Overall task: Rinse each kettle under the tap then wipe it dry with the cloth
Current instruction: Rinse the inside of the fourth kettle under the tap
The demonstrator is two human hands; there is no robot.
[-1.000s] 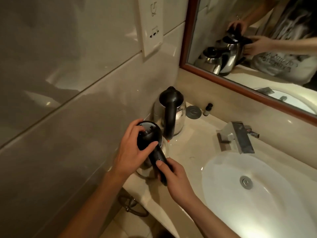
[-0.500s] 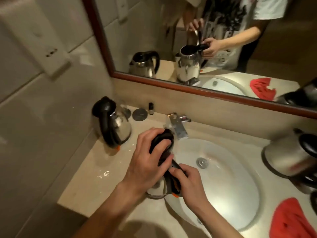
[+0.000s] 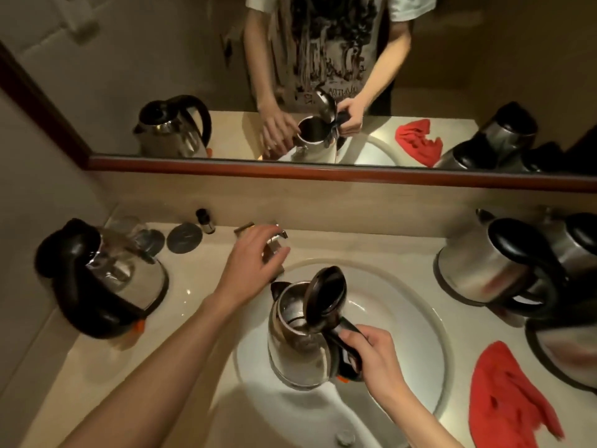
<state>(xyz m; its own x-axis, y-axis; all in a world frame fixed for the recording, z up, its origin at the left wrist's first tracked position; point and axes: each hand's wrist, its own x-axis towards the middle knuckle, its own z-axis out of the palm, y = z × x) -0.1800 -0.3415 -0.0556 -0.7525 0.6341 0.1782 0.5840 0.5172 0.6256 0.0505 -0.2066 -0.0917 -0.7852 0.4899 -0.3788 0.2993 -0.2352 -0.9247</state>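
Keep the kettle (image 3: 298,337) upright over the sink (image 3: 403,305) with its lid (image 3: 324,297) tipped right back, and bring its mouth under the tap (image 3: 274,244) before you turn the water on, so the stream should fall into the body and not onto the worktop (image 3: 206,276). Try to keep the black handle and its switch out of the flow, since that part probably handles water badly. Your right hand (image 3: 376,357) is curled round the handle, on the near right side of the sink, carrying the whole weight; a firm grip seems wise as the kettle will grow heavier when it fills. Your left hand (image 3: 250,263) reaches to the tap at the far edge of the sink, fingers loosely spread and bent over it, holding nothing; whether they actually touch the lever you cannot tell. The red cloth (image 3: 510,392) lies right of the sink for drying. Another kettle (image 3: 106,276) stands left of the sink and more kettles (image 3: 504,263) right of it.
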